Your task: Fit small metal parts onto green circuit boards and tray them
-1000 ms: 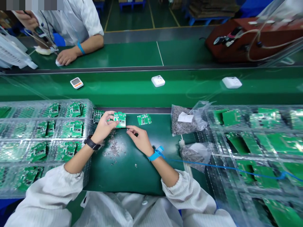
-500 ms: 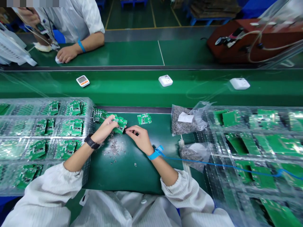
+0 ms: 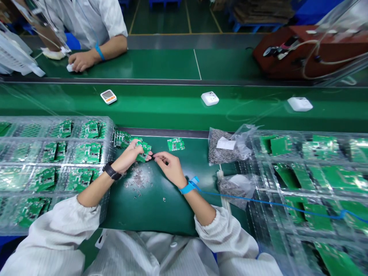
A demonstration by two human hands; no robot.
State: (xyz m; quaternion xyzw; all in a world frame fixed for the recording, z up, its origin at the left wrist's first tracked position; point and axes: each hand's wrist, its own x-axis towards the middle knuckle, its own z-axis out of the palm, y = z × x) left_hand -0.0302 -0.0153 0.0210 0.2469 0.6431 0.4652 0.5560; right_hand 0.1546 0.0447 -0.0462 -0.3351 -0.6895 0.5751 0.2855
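My left hand (image 3: 128, 157) grips a green circuit board (image 3: 144, 148) over the work surface. Just right of that board is my right hand (image 3: 168, 165), its thumb and index finger pinched together near the left fingertips; whatever they hold is too small to name. A heap of small metal parts (image 3: 138, 178) lies below the held board. Behind my left hand several more boards (image 3: 122, 138) lie by the left tray. One separate board (image 3: 176, 144) rests flat near the back edge.
Clear trays of boards stand at left (image 3: 110, 132) and right (image 3: 255, 153). Two bags of small parts, an upper (image 3: 218, 153) and a lower (image 3: 234, 186), sit beside the right tray. White devices (image 3: 209, 98) ride the green belt. Across it, a person's hand (image 3: 83, 60) holds something white.
The held board has shifted slightly left and tilted, with left fingertips now showing at its right edge. The white devices have moved right along the belt. The other person's tool arm has shifted.
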